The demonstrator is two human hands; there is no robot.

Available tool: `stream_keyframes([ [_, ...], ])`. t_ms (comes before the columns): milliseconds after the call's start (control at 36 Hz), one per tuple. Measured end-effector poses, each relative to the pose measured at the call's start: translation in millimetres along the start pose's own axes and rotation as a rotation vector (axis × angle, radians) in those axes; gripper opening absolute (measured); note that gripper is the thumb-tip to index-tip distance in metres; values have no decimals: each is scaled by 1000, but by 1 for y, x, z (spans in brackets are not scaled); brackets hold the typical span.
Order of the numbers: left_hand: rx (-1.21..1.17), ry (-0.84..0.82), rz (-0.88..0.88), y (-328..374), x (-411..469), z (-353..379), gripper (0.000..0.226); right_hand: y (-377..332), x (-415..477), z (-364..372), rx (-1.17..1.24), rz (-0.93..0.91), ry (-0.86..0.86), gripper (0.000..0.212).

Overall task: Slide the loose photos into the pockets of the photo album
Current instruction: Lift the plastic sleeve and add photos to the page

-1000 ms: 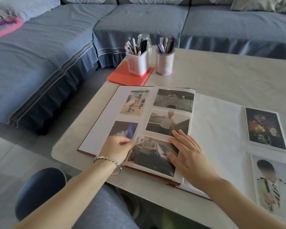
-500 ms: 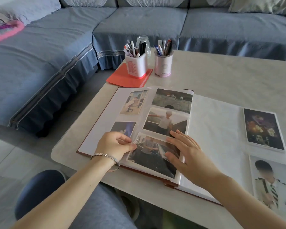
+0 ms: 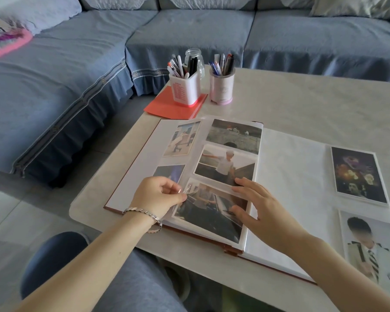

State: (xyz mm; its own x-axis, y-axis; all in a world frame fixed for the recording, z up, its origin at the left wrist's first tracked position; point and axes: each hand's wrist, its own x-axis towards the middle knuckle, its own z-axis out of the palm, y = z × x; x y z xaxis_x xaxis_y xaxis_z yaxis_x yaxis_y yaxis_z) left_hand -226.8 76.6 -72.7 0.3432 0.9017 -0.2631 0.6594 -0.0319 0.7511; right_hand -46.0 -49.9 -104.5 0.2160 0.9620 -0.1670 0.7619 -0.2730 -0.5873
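a: so, how much room is left at the edges?
b: the photo album [image 3: 140, 174] lies open, its near left corner close to the table [image 3: 302, 100] rim. bare tabletop stretches beyond it toward the sofa [image 3: 189, 34].
a: and the hands?
b: apart. the left hand [image 3: 159, 195] pinches at the left edge of the photo [image 3: 207, 212] in the lowest pocket. the right hand [image 3: 260, 210] lies flat on that photo, fingers spread.
a: anything in the way?
b: two loose photos [image 3: 358, 174] lie on the white right-hand page, well apart from the hands. two pen holders [image 3: 186, 91], a glass jar [image 3: 194, 54] and a red folder [image 3: 164, 108] sit past the album's far edge.
a: what can't you make out?
b: whether the pinch takes the print or only the clear sleeve. the right forearm covers the album's near right corner and the lower edge of the nearer print.
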Motion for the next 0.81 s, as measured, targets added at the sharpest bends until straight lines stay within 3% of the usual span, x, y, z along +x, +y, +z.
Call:
stream_keyframes([
  [389, -91, 131, 98, -5, -10, 3, 19, 10, 1, 5, 27, -39, -1, 42],
  [611, -39, 101, 266, -3, -14, 1, 24, 15, 1, -1, 109, -78, 37, 36],
  [806, -41, 173, 394, 0, -18, 0, 26, 18, 0, 3, 115, -64, 88, 35],
])
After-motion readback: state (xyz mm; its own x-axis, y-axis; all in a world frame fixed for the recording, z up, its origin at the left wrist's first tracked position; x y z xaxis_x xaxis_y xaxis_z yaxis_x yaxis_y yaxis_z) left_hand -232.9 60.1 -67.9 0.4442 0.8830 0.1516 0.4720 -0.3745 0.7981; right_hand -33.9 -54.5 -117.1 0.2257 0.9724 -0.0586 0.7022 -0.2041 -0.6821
